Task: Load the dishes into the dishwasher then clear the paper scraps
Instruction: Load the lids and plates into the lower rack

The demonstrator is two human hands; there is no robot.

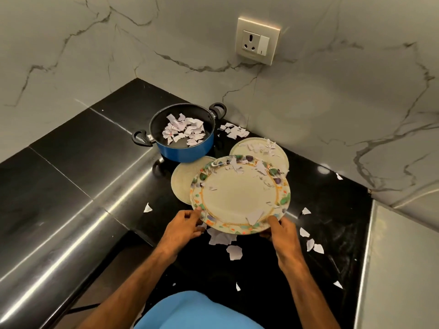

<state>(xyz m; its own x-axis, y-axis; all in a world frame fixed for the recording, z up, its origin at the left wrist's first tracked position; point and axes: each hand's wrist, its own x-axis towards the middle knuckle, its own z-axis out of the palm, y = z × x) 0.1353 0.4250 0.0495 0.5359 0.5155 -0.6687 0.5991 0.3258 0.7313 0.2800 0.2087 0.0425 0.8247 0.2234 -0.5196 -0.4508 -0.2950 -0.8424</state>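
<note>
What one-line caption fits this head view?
Left hand and right hand hold a floral-rimmed plate carrying paper scraps near a blue pot.

A floral-rimmed plate (240,195), tilted, gripped at its near edge by the left hand (184,227) and right hand (282,231), carries torn paper scraps (237,166). Behind it lie a far cream plate (281,160), scrap-strewn, and a left cream plate (181,184). A blue pot (187,151) holds more scraps.
</note>
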